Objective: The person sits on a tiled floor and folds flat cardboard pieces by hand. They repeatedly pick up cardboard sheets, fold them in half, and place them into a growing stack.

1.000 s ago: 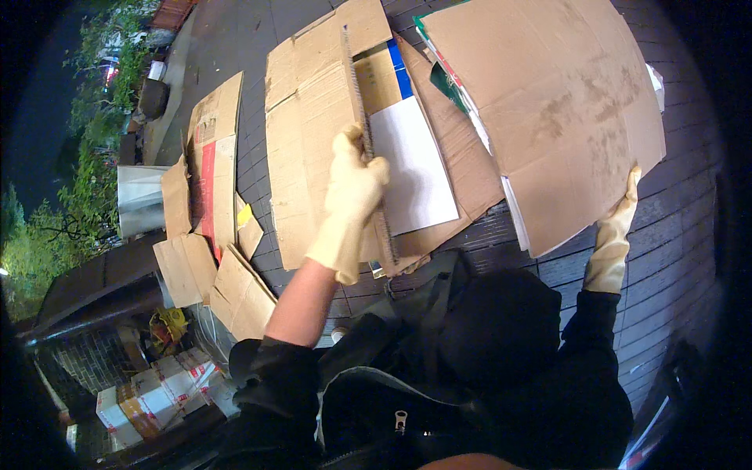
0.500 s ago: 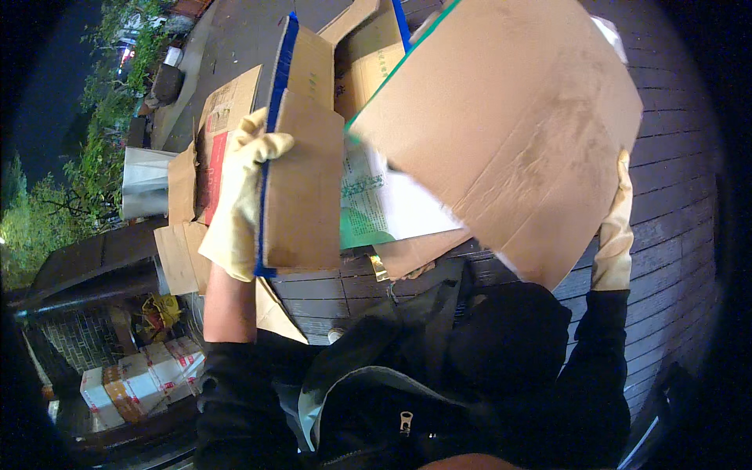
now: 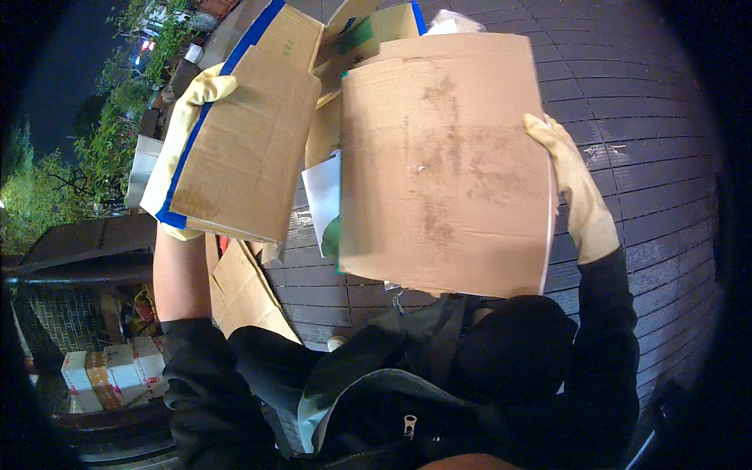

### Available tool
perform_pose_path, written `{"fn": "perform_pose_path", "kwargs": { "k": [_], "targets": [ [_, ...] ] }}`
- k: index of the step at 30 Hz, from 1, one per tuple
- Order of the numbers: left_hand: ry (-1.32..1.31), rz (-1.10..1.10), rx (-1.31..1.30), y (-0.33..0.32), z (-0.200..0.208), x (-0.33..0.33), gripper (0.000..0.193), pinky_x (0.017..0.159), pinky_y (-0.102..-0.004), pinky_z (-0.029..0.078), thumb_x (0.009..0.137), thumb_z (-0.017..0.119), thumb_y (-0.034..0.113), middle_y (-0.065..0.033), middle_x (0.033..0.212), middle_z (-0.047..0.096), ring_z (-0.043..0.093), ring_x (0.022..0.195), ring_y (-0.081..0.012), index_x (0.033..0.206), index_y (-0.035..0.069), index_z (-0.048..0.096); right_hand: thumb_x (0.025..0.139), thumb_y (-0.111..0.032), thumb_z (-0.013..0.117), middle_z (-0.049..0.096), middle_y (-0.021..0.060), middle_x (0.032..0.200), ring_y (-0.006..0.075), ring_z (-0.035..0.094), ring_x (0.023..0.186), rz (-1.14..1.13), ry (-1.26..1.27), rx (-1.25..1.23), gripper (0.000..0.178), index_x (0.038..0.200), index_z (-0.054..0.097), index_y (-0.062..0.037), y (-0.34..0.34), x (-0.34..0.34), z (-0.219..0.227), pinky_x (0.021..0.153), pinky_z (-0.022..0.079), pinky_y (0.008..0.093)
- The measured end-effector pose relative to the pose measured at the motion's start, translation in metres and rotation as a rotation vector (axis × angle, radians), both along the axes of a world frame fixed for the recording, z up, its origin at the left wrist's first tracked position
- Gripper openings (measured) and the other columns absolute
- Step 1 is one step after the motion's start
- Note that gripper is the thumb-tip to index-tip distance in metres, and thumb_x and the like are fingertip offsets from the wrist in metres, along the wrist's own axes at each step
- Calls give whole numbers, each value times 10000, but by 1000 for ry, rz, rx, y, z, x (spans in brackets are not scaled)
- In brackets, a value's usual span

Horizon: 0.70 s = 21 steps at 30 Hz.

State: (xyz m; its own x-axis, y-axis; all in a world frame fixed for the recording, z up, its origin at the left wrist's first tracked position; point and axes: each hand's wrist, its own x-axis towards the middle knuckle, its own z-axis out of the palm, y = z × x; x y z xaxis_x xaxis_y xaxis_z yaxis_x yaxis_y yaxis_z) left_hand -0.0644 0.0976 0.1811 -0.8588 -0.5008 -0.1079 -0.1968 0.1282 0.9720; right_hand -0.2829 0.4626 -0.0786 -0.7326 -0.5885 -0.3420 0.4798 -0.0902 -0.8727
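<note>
Both of my hands wear pale yellow rubber gloves. My left hand [image 3: 186, 129] is closed round the blue-taped edge of a folded brown cardboard sheet [image 3: 247, 141], which leans to the right. On the other side, my right hand [image 3: 570, 182] grips the right edge of a large flattened cardboard piece [image 3: 442, 164] with dark smudges and a thin green left edge; most of its fingers are hidden behind the board. Between the two pieces, a white-and-green sheet [image 3: 322, 205] shows partly. More cardboard with a blue edge [image 3: 388, 30] lies behind them.
Dark wet paving [image 3: 611, 102] stretches to the right. A flat cardboard piece [image 3: 244, 291] lies low by my left forearm. At the lower left is a white taped box [image 3: 113, 376], beside a dark ledge [image 3: 94, 251]. Green shrubs [image 3: 102, 168] grow farther left.
The large cardboard has turned more upright and now covers most of the white-and-green sheet. My left hand has moved left with the blue-edged cardboard, which has tilted. My right hand has shifted left.
</note>
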Motion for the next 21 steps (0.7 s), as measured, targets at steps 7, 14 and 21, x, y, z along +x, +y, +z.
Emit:
{"fn": "perform_pose_path", "kwargs": {
  "k": [7, 14, 21],
  "targets": [
    [-73, -20, -69, 19, 19, -14, 534, 924, -383, 651, 972, 791, 232, -125, 1220, 804, 795, 1057, -222, 1432, -17, 680, 1058, -286, 792, 756, 181, 1355, 272, 755, 1196, 152, -144, -134, 533, 1474, 671, 25, -126, -26, -29, 1014, 633, 413],
    [-95, 7, -64, 47, -12, -29, 546, 861, -317, 633, 883, 781, 102, -122, 1038, 810, 771, 917, -163, 1396, -50, 674, 1032, -277, 843, 798, 139, 1164, 248, 766, 1048, 34, -120, -138, 400, 1306, 738, -5, -199, -49, -84, 926, 626, 431],
    [-327, -76, -444, 131, -118, -53, 722, 1180, -451, 549, 949, 832, 315, -263, 1435, 718, 704, 1356, -383, 1556, 0, 602, 1058, -319, 814, 793, 146, 1170, 250, 758, 995, 46, -135, -50, 387, 1290, 740, -18, -218, -69, -121, 890, 628, 446]
  ]
}}
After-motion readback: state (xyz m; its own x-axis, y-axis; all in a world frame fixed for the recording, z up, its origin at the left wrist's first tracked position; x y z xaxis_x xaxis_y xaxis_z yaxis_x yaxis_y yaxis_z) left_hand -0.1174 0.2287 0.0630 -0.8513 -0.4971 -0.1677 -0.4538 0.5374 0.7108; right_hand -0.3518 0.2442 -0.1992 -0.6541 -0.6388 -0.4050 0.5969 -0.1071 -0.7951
